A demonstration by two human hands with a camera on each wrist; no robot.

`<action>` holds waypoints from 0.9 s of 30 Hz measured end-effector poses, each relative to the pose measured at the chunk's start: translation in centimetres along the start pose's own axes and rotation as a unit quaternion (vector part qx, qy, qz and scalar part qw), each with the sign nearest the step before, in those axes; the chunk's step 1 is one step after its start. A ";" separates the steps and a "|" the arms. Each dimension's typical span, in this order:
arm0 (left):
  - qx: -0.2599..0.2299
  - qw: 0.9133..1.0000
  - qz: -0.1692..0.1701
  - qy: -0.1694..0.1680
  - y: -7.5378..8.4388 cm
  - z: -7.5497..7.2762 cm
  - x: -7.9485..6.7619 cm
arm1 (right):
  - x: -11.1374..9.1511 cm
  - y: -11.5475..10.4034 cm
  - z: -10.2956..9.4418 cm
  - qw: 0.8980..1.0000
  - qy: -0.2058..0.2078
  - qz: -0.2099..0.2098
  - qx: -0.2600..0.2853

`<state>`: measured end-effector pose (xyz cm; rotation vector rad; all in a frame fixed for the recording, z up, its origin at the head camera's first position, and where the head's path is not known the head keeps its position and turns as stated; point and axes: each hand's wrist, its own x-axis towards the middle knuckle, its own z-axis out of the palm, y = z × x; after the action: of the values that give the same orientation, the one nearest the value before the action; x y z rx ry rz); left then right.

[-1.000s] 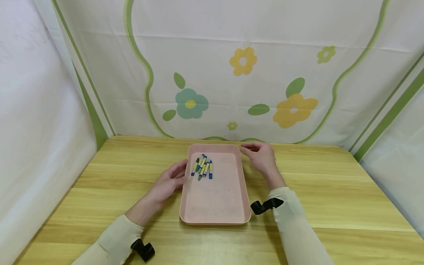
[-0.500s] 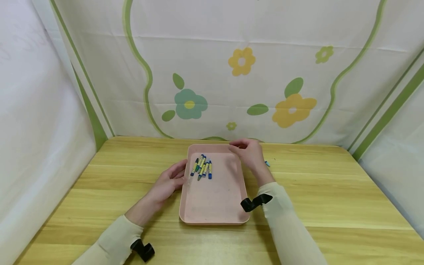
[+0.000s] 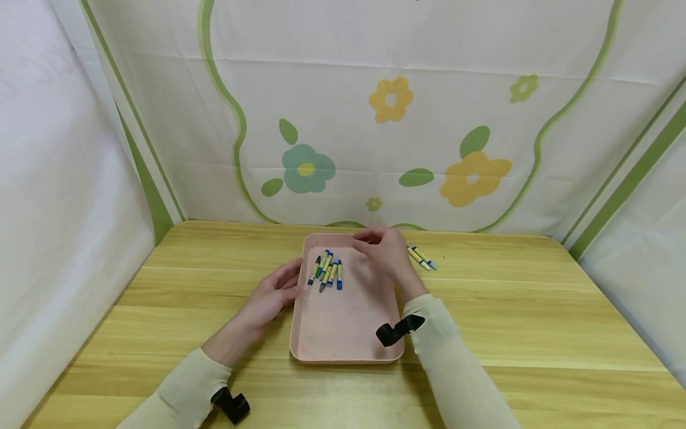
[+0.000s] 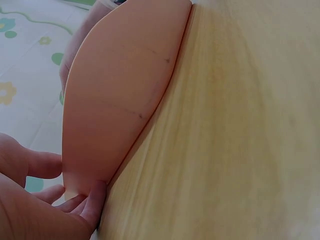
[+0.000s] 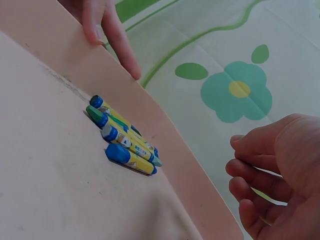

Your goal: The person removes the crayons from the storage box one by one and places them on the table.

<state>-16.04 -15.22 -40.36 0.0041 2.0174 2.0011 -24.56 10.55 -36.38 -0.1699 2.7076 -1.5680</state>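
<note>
A pink tray [image 3: 348, 333] lies on the wooden table, with several crayons [image 3: 326, 271] with yellow wrappers loosely grouped inside near its left wall. My left hand [image 3: 271, 292] rests its fingers against the tray's outer left wall, and the thumb meets the rim in the left wrist view. Above the tray's far right part is my right hand [image 3: 384, 253], its fingers loosely bent. Nothing shows between those fingers [image 5: 250, 167] in the right wrist view. Two crayons [image 3: 421, 257] lie on the table to the right of the tray, beyond the right hand.
A white cloth backdrop [image 3: 343, 119] printed with flowers hangs behind the far edge of the wooden table [image 3: 509, 322]. White cloth walls [image 3: 80, 149] stand at both sides. Black bands [image 3: 399, 330] with small mounts sit on both sleeved wrists.
My right hand has moved left from beside the tray's far right corner to above the tray, uncovering two crayons on the table. The left hand and the crayons in the tray stay put.
</note>
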 end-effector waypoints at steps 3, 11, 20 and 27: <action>0.000 1.000 0.000 0.000 0.0 0.0 0.0 | 0.0 -0.3 0.4 1.000 -0.004 -0.001 -0.004; 0.000 1.000 0.002 0.000 0.0 0.0 0.1 | -0.4 -0.8 1.2 1.000 -0.018 -0.006 -0.010; 0.000 1.000 0.006 0.000 0.0 0.0 0.0 | -0.9 -1.0 2.0 0.999 -0.037 0.005 0.006; -0.003 1.000 0.002 0.003 0.1 0.0 0.0 | -0.9 -1.0 2.6 0.998 -0.052 0.008 -0.017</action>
<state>-16.01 -15.24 -40.29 0.0008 2.0156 2.0128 -23.43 7.93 -36.87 -0.2235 2.6505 -1.4668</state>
